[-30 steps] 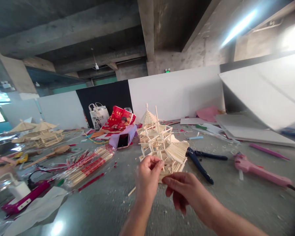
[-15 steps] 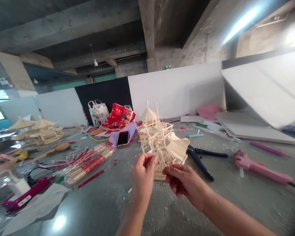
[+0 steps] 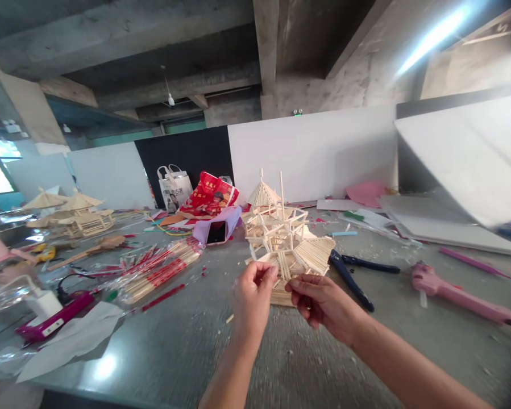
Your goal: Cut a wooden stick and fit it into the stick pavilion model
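Note:
A pale wooden stick model of a pavilion (image 3: 283,238) stands on the grey table (image 3: 187,346) in the middle of the view. My left hand (image 3: 252,301) is raised at its near left side, thumb and fingers pinched on a thin stick at the model's lower edge. My right hand (image 3: 321,300) is just to the right, fingers curled on the model's base. The stick between the fingers is small and partly hidden.
Dark blue pliers (image 3: 352,275) lie right of the model, a pink glue gun (image 3: 455,289) further right. Wrapped chopsticks (image 3: 159,272), a magenta tool (image 3: 53,321) and white paper (image 3: 74,341) lie left. A second stick model (image 3: 74,216), a phone (image 3: 218,232), bags and white boards stand behind.
The view has shifted slightly, so the model and hands sit a little higher and further right. Both hands have stayed at the model's near lower edge, fingers still pinched.

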A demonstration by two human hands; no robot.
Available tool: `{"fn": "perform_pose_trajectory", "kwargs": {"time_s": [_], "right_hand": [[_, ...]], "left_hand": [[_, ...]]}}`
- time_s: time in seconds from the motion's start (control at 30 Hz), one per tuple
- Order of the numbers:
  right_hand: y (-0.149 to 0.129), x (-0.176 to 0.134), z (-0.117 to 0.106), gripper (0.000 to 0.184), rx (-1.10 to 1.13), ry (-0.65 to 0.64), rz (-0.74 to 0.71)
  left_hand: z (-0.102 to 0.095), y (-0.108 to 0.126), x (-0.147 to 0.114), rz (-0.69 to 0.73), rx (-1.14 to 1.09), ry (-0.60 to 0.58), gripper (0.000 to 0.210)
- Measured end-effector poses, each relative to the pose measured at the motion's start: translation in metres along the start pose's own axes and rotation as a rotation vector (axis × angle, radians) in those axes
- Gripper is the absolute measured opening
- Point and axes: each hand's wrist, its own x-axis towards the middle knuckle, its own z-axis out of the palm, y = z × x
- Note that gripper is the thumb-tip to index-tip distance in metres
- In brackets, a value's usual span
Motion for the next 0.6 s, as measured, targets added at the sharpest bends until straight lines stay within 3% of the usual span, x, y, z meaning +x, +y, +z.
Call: {"fn": "perform_pose_trajectory", "kwargs": {"time_s": [0.6], "right_hand": [[0.0052,0.0015,0.0014,0.020,0.037,-0.012,0.016]], "left_hand": [[-0.0004,-0.0026,-0.0003,0.002,-0.012,-0.032,0.022]]}}
